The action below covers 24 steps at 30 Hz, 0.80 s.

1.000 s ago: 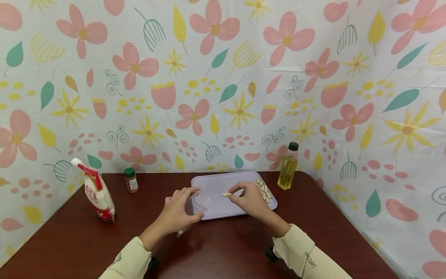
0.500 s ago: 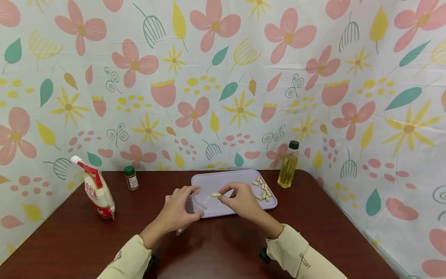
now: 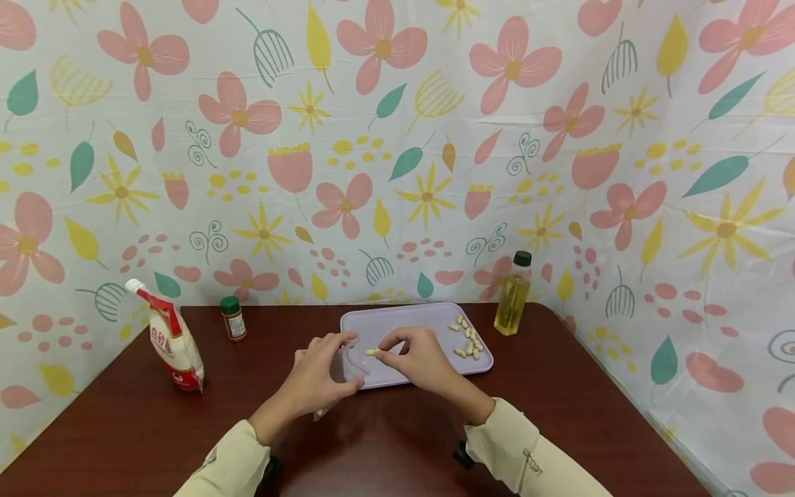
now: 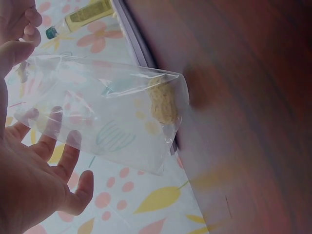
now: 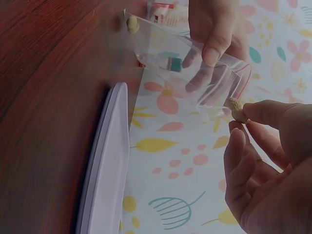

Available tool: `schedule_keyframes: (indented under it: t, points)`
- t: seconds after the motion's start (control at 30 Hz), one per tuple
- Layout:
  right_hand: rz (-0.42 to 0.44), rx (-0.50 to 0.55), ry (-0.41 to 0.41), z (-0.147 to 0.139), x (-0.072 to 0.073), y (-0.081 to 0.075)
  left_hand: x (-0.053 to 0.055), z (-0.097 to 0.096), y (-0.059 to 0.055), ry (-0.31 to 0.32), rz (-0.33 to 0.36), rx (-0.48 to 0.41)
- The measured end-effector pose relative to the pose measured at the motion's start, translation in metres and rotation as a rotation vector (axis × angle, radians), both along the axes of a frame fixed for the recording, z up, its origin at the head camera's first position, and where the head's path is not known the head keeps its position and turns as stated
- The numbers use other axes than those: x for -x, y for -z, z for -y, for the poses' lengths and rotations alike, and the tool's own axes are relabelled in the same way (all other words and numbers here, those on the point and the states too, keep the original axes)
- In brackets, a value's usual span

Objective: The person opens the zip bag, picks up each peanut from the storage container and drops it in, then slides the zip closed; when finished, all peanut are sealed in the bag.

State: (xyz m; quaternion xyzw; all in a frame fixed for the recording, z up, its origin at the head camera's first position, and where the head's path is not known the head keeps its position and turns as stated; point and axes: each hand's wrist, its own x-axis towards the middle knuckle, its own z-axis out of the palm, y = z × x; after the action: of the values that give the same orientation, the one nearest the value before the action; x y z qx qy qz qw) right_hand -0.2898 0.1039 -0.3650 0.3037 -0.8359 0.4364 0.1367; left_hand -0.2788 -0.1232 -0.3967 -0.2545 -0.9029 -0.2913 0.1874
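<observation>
My left hand [image 3: 319, 369] holds a clear zip-lock bag [image 4: 102, 97] by its mouth, thumb and fingers spread around it. One peanut [image 4: 163, 102] lies at the bottom of the bag. Between thumb and fingertips, my right hand [image 3: 419, 355] pinches another peanut [image 5: 237, 110] right at the bag's mouth. Whether that peanut is inside the opening is hard to tell. Behind the hands lies a pale purple tray [image 3: 397, 317], with several peanuts [image 3: 470, 338] on its right side.
A white and red pouch [image 3: 177, 345] with a white cap stands at the left of the brown table [image 3: 397, 442]. Near it is a small green-lidded jar [image 3: 234, 321]. A bottle of yellow oil [image 3: 512, 300] stands right of the tray, close to the patterned backdrop.
My right hand has moved left across the tray with the pinched peanut, up to the bag's mouth. The left hand and bag have stayed nearly still.
</observation>
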Motion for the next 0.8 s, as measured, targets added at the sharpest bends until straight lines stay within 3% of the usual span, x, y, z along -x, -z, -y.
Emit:
schedule_keyframes:
  t: [0.8]
  points:
    - [0.045, -0.068, -0.014, 0.0060, -0.0034, -0.0009, -0.0009, -0.0002, -0.0019, -0.001, 0.008, 0.000]
